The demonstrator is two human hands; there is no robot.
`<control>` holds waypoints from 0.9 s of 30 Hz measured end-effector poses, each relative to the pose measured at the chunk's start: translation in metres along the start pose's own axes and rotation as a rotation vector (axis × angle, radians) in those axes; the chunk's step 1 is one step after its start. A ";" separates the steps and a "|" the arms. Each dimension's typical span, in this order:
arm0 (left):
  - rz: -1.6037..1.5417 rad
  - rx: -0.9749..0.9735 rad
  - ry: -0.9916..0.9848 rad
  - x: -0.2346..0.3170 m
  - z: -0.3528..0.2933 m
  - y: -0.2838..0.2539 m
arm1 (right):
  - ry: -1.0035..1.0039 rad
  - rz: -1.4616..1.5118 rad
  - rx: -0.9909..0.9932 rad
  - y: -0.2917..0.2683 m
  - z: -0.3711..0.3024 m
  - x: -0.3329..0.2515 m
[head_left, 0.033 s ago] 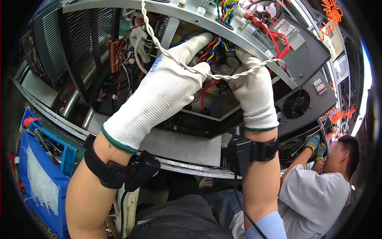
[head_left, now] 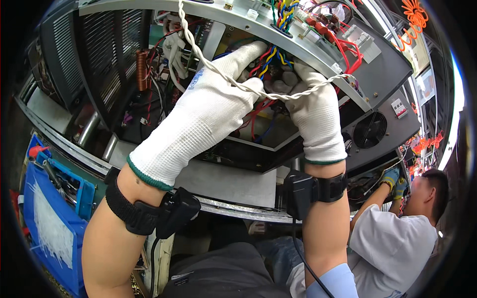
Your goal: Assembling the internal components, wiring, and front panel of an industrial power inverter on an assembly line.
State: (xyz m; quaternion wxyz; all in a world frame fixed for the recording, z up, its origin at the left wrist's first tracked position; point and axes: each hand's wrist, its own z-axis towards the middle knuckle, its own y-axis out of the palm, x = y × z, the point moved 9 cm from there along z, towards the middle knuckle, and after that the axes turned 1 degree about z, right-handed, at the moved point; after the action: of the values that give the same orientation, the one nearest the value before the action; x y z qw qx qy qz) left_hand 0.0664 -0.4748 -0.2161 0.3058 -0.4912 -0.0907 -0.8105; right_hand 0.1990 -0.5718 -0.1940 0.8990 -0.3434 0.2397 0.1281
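Note:
Both of my hands wear white knit gloves with green cuffs and reach under the metal rail [head_left: 238, 22] of an opened electrical cabinet. My left hand [head_left: 213, 94] has its index finger stretched toward the back panel, while its thumb and other fingers bend in beside a bundle of red, yellow and blue wires [head_left: 268, 62]. From the other side my right hand [head_left: 315, 107] curls its greyed fingertips in below that bundle. Whatever sits between the fingers is hidden. A twisted white cable [head_left: 198, 54] hangs across both gloves. Red wires [head_left: 253, 119] show beneath the hands.
Left of my hands stand a copper coil [head_left: 142, 69] and black slatted panels [head_left: 102, 54]. A fan [head_left: 370, 130] and breaker switch [head_left: 399, 108] are on the right. Blue bins [head_left: 54, 213] stand at lower left. A co-worker [head_left: 397, 238] in gloves works at the right.

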 end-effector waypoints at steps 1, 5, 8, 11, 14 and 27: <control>0.001 -0.012 -0.013 0.000 0.000 0.001 | 0.070 0.156 -0.015 0.001 -0.001 0.005; -0.007 0.020 0.122 0.010 0.004 0.001 | 0.040 0.143 0.066 -0.004 0.003 0.005; 0.043 -0.088 -0.135 -0.002 -0.001 0.004 | 0.187 0.479 0.294 0.000 0.002 0.012; -0.005 -0.094 -0.068 -0.007 0.002 0.002 | 0.336 0.643 0.407 0.006 -0.001 0.003; 0.066 -0.154 -0.101 -0.008 0.004 0.002 | 0.336 0.411 0.376 0.005 -0.001 0.002; -0.186 0.066 -0.401 -0.037 -0.023 -0.026 | 0.398 1.195 -0.011 0.068 -0.011 -0.019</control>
State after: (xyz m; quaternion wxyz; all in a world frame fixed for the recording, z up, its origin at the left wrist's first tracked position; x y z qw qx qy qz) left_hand 0.0465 -0.4489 -0.2550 0.2214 -0.6217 -0.2212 -0.7180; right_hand 0.1518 -0.5313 -0.2289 0.6085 -0.1718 0.5522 0.5433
